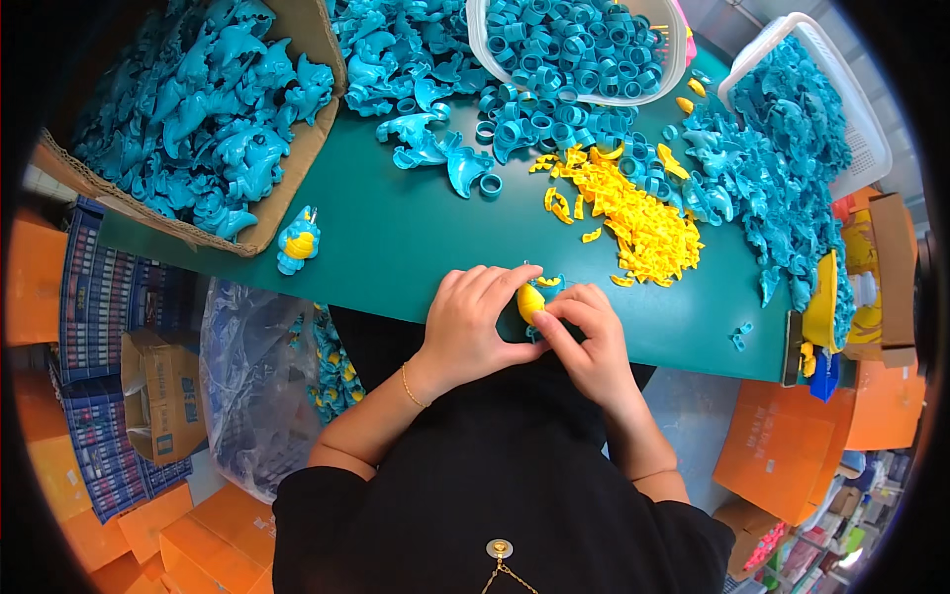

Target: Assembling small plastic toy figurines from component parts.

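Close to my body, at the near edge of the green table (386, 238), both hands hold a small toy figure part (531, 303) with a smooth yellow piece and bits of teal plastic. My left hand (475, 319) grips it from the left, index finger over the top and thumb below. From the right, my right hand (592, 342) presses its thumb and fingers on the yellow piece. My fingers hide much of the part. A put-together teal and yellow figure (298, 241) stands at the table's left edge, next to the cardboard box.
The cardboard box (332, 49) holds teal shell pieces. At the back a clear tub (676, 54) contains teal rings. Yellow pieces (653, 233) lie heaped right of centre, teal parts (762, 188) beyond. A white basket (871, 139) stands far right; a plastic bag (247, 386) hangs below left.
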Action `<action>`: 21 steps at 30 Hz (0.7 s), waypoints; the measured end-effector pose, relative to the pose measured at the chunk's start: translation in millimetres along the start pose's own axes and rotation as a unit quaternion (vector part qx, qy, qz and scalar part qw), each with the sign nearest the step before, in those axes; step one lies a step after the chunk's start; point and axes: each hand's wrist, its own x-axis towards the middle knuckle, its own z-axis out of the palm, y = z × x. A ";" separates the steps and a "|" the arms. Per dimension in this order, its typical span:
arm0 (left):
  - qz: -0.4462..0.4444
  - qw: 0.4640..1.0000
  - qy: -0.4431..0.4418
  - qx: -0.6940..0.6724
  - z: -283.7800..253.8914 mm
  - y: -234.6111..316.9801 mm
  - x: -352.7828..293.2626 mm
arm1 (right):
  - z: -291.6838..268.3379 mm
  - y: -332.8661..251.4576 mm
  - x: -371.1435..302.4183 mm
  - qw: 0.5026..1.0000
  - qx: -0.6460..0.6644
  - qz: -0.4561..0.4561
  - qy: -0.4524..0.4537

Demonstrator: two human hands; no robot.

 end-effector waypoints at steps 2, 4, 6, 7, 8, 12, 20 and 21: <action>0.004 1.000 0.005 -0.003 0.3 -0.7 -0.9 | 1.3 -4.7 1.0 0.996 -0.081 -0.035 0.005; 0.013 1.000 0.009 -0.008 1.1 -1.1 0.2 | 1.4 -5.1 -0.4 0.995 -0.097 -0.031 0.013; 0.022 1.000 0.013 -0.005 1.2 -0.6 0.5 | 1.7 -4.6 -2.5 0.992 -0.117 -0.026 0.027; 0.031 0.999 0.013 -0.012 1.1 -0.3 0.4 | 2.2 -3.4 -4.2 0.991 -0.128 -0.041 0.025; 0.024 1.000 0.003 -0.002 -0.3 -0.7 -1.1 | 2.3 -1.8 -6.0 0.988 -0.140 -0.055 0.024; 0.021 1.000 -0.004 0.015 -3.4 0.1 -2.4 | -13.6 14.3 -7.7 0.994 -0.065 -0.091 0.020; 0.048 0.999 -0.022 0.014 -8.6 1.0 2.1 | -169.9 76.3 44.8 0.919 -0.334 0.000 0.209; 0.046 0.999 -0.026 0.009 -7.3 1.0 2.5 | -180.8 82.4 49.2 0.917 -0.337 -0.001 0.213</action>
